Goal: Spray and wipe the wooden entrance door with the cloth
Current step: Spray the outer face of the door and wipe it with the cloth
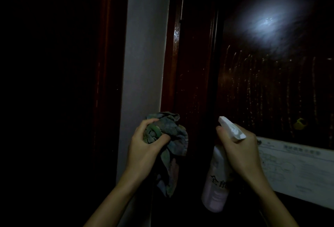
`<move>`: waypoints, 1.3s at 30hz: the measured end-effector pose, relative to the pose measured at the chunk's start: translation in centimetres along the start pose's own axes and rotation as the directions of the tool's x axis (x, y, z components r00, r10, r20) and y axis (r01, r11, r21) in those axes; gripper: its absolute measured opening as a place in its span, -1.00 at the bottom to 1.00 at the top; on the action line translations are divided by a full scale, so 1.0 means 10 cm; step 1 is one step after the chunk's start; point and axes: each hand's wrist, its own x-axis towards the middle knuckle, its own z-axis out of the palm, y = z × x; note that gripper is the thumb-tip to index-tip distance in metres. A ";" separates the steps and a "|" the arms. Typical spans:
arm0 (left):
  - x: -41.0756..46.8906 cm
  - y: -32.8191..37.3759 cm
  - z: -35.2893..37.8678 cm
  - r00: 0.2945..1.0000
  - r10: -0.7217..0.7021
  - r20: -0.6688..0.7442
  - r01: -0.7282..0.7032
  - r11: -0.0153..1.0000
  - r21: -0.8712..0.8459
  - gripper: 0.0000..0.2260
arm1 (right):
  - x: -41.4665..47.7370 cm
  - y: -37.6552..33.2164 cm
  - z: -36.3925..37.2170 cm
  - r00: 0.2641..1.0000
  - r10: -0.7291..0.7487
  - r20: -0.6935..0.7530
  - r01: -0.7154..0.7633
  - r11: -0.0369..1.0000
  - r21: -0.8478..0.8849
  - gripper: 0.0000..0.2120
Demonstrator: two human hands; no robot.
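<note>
The left hand [144, 142] clutches the bunched cloth [169, 136]; at its 3 o'clock the right hand [238, 151] grips the spray bottle [216, 187]. The door [271, 86], at 1 o'clock, shows drips. Spraying seems in hand; next, the cloth must lift to those runs.

I see a dark reddish-brown wooden door [271, 91] across the centre and right of the frame, streaked with thin pale vertical drip lines and dots. A bluish-white glare patch [271, 22] glows at upper right. A plain grey wall strip [144, 55] runs down left of centre. The crumpled cloth [171, 136] at lower centre is mottled green, blue-grey and dull purple. The pale pink plastic spray bottle [215, 190] has a white trigger head and dark printed characters. A white paper notice [298, 169] at lower right carries faint grey print; above it sits a small yellow spot [300, 123].
</note>
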 end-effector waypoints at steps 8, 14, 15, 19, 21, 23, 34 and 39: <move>-0.03 0.01 -0.01 1.000 -0.012 -0.018 0.011 0.999 -0.040 -0.72 | 0.00 -0.07 -0.05 0.999 0.024 -0.047 -0.024 1.000 0.015 -0.80; -0.05 0.03 0.00 1.000 -0.015 -0.017 0.014 0.998 -0.055 -0.73 | -0.02 -0.04 -0.04 0.996 0.001 -0.090 -0.003 1.000 -0.031 -0.75; -0.05 0.03 0.00 1.000 -0.013 -0.021 0.012 0.999 -0.053 -0.73 | -0.03 -0.03 -0.05 0.996 0.003 -0.087 -0.005 1.000 -0.028 -0.75; -0.07 0.06 0.00 1.000 -0.009 -0.024 0.008 1.000 -0.018 -0.74 | -0.05 0.01 -0.06 0.997 -0.026 -0.079 0.021 0.998 -0.065 -0.75; -0.11 0.09 -0.01 1.000 0.018 -0.012 -0.018 0.999 0.036 -0.72 | -0.07 0.03 -0.06 0.995 -0.019 -0.097 0.014 0.998 -0.054 -0.74; -0.17 0.16 -0.02 0.999 0.042 0.013 -0.044 0.993 0.106 -0.67 | -0.07 0.07 -0.06 0.995 -0.004 -0.099 -0.001 0.999 -0.049 -0.76; -0.52 0.55 -0.10 0.982 0.069 0.175 -0.098 0.982 0.164 -0.67 | -0.20 0.15 -0.03 0.999 0.000 -0.047 -0.003 0.998 -0.064 -0.72; -0.53 0.55 -0.13 0.985 0.075 0.153 -0.100 0.981 0.165 -0.66 | -0.34 0.17 0.00 0.999 -0.015 -0.030 0.014 0.998 -0.055 -0.71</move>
